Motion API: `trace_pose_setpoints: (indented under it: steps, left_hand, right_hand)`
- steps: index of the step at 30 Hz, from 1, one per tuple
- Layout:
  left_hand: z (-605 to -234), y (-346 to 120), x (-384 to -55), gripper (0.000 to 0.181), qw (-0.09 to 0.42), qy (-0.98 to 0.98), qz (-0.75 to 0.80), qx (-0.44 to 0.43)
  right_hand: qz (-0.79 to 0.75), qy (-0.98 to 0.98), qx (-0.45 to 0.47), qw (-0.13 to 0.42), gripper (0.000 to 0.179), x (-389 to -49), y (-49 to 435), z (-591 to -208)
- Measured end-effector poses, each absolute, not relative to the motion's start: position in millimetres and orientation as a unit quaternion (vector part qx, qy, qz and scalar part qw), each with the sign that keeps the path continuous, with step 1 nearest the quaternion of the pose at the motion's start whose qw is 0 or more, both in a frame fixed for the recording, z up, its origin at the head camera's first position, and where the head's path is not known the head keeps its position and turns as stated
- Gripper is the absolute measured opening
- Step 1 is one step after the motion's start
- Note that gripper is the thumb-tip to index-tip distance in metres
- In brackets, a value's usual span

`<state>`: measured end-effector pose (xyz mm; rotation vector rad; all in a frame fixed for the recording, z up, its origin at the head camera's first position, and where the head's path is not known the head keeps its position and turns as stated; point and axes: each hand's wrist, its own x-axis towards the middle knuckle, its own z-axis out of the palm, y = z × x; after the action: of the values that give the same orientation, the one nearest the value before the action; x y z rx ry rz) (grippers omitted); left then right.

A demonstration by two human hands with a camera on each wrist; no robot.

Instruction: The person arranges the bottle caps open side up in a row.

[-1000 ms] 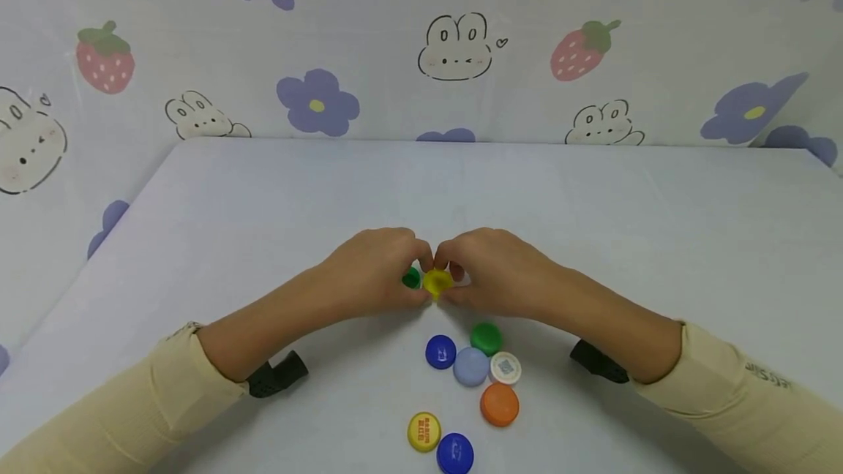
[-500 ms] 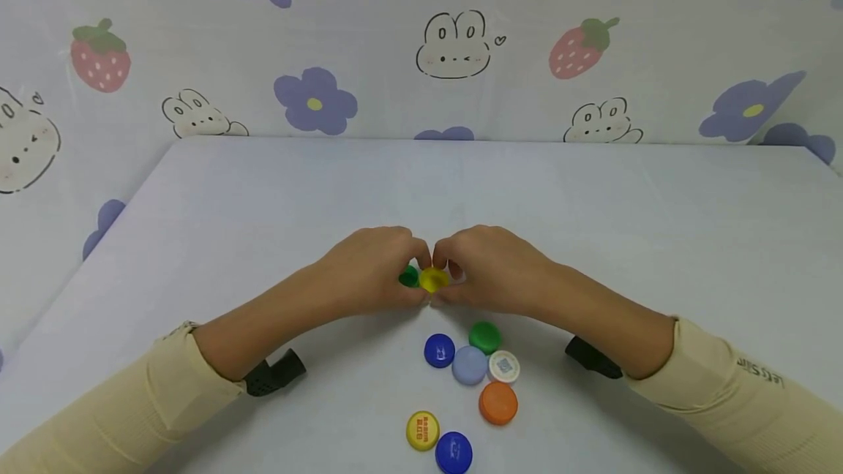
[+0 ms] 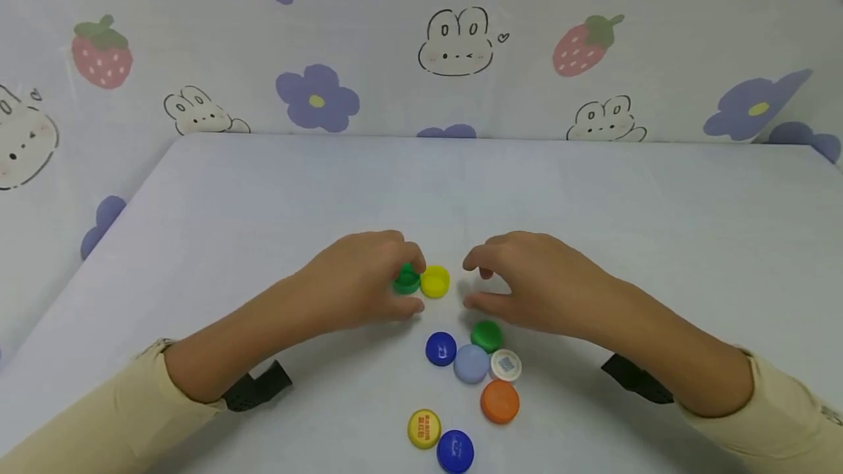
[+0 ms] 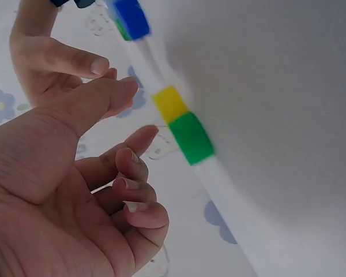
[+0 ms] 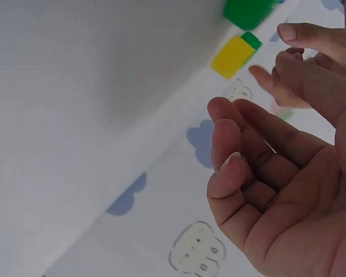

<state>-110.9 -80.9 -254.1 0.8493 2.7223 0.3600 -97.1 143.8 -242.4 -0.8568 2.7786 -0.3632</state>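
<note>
A yellow bottle cap lies hollow side up on the white table, side by side with a green bottle cap. My left hand hovers at these two caps, thumb and forefinger spread apart and nothing between them. It partly covers the green cap in the head view. To the right of the yellow cap is my right hand, its thumb and fingers parted and holding nothing. In the left wrist view the yellow cap and green cap stand just beyond the fingertips.
Nearer the person lie a dark blue cap, a second green cap, a light blue cap, a white cap and an orange cap. A printed yellow cap and another blue cap sit at the front.
Both hands have let go of the yellow cap and drawn apart, the right hand further to the right. The yellow cap stays on the table beside the green one.
</note>
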Motion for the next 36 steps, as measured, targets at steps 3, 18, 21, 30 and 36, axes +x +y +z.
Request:
trace_pose_setpoints:
  steps: [3, 18, 21, 30, 36]
  left_hand:
    - [-248.7, -79.3, -97.6, 0.033, 0.130, 0.929, 0.135, 0.319]
    - [-251.6, -41.8, -55.4, 0.015, 0.141, 0.870, 0.123, 0.456]
    - [-256.0, -36.5, -54.8, 0.016, 0.149, 0.870, 0.117, 0.455]
    - [-261.7, -31.6, -53.1, 0.024, 0.139, 0.871, 0.086, 0.463]
    - [-262.7, -31.3, -53.2, 0.026, 0.145, 0.869, 0.093, 0.463]
  right_hand:
    - [-0.124, 0.941, -0.299, 0.099, 0.026, -83.2, 152.4, -238.2]
    - [-0.043, 0.920, -0.389, 0.025, 0.028, -25.8, 168.3, -267.4]
    - [-0.021, 0.921, -0.389, 0.011, 0.032, -22.2, 168.1, -272.2]
    - [-0.023, 0.919, -0.393, 0.011, 0.031, -20.6, 164.7, -278.1]
    - [-0.022, 0.925, -0.377, 0.047, 0.029, -22.1, 163.1, -279.0]
